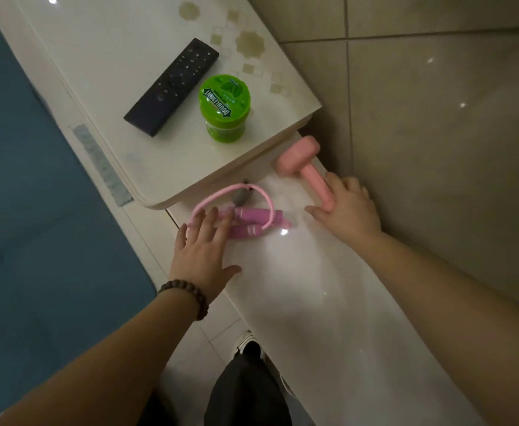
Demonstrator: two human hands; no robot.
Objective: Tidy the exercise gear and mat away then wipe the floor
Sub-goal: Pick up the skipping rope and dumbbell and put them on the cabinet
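A pink dumbbell (pixel 301 162) lies on the lower white cabinet top (pixel 307 272), close to the tiled wall. My right hand (pixel 349 209) rests over its near end with fingers spread, touching the handle but not wrapped around it. A pink skipping rope (pixel 246 221) with purple-pink handles lies coiled beside the raised cabinet's corner. My left hand (pixel 201 250), with a bead bracelet on the wrist, hovers open over the rope's left side, fingertips on it. The blue exercise mat (pixel 37 195) lies flat on the floor at the left.
A raised cream cabinet top (pixel 113 56) carries a black remote control (pixel 172 86) and a green gum jar (pixel 224 107). A beige tiled wall (pixel 436 118) bounds the right side. My dark trousers and shoe (pixel 249 379) stand on pale floor tiles below.
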